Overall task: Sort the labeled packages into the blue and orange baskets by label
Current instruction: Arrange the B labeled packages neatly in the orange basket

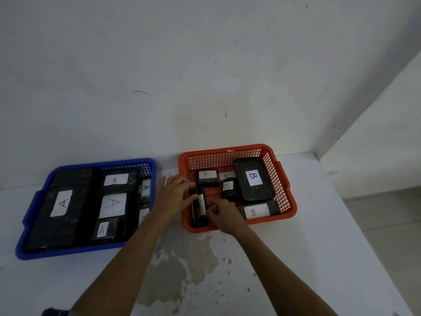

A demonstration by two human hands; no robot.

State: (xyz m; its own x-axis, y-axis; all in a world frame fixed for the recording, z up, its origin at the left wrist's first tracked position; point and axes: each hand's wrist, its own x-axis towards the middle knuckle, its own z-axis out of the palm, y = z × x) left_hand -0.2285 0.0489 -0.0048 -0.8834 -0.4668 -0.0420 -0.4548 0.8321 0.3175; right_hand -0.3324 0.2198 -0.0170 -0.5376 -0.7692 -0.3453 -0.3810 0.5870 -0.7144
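A narrow dark package [200, 207] is pinched by both hands [175, 192] [224, 214] inside the orange basket [286, 215] at its left wall, where it could be left tilted if released carelessly.

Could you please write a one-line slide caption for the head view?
Both hands set a dark package in the orange basket.

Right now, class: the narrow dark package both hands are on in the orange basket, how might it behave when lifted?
The narrow package keeps straight edges, so it is probably stiff. It looks thin and stands on edge against the orange basket wall, so it may topple once the left hand and right hand release it. Weight cannot be judged.
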